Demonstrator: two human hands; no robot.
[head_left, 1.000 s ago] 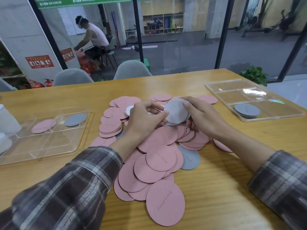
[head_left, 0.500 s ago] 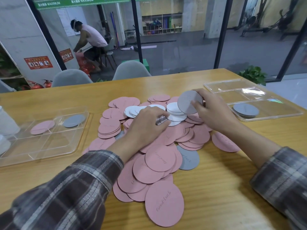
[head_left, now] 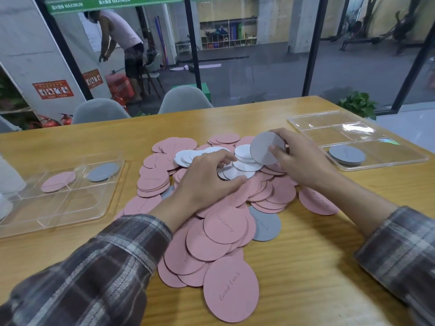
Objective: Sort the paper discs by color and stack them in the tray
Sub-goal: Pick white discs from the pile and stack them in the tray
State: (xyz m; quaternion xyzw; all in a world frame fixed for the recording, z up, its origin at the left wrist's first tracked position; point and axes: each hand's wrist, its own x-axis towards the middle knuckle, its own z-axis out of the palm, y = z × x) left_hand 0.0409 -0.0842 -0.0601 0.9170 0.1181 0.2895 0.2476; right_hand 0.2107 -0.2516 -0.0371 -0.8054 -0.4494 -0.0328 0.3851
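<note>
My right hand (head_left: 303,165) pinches one gray disc (head_left: 263,149), tilted up above the heap. A second ago both hands held it together; now they are apart. My left hand (head_left: 204,184) rests with bent fingers on the white discs (head_left: 244,164), which have spread out (I cannot tell if it grips one) and it hides part of them. Pink discs (head_left: 223,227) lie all around on the surface (head_left: 306,267). The right tray (head_left: 329,123) holds a gray stack (head_left: 347,155). The left tray (head_left: 58,208) holds one pink disc (head_left: 57,182) and one gray (head_left: 103,172).
</note>
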